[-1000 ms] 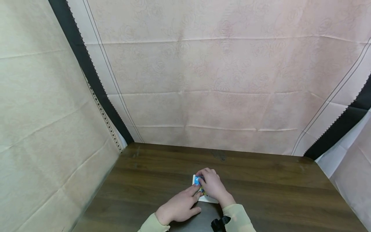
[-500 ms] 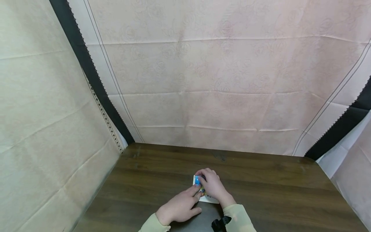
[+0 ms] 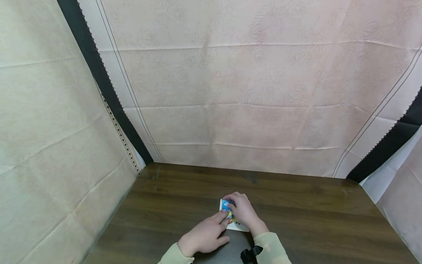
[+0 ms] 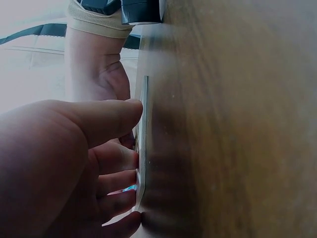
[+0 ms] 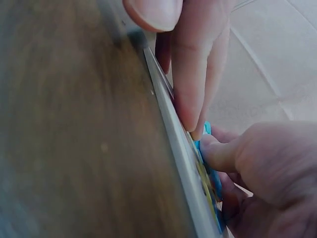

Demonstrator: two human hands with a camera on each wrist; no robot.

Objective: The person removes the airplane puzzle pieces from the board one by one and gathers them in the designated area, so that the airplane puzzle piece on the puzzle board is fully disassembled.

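Note:
A thin white-edged board [image 3: 237,227] with a colourful picture lies flat on the table, partly covered by both hands. My left hand [image 3: 204,234] rests on its near left side, fingers fairly straight and fingertips on the picture. At the board's far end my right hand [image 3: 243,211] pinches a thin blue piece [image 5: 215,184] between thumb and fingers. That piece stands slightly off the picture in the right wrist view, close by the left fingertips. From the left wrist, the board's edge [image 4: 144,124] shows side-on, with the left thumb beside it.
The brown wooden table [image 3: 178,194] extends around the hands. A dark grey patch [image 3: 230,244] lies just in front of the board. Pale cloth walls [image 3: 247,91] with black strips [image 3: 108,88] enclose the back and sides. A black wrist device [image 3: 250,253] sits at the right sleeve.
My right thumb has shifted slightly to the right, and more of the blue area with its pale pattern shows. My left hand stays nearly still.

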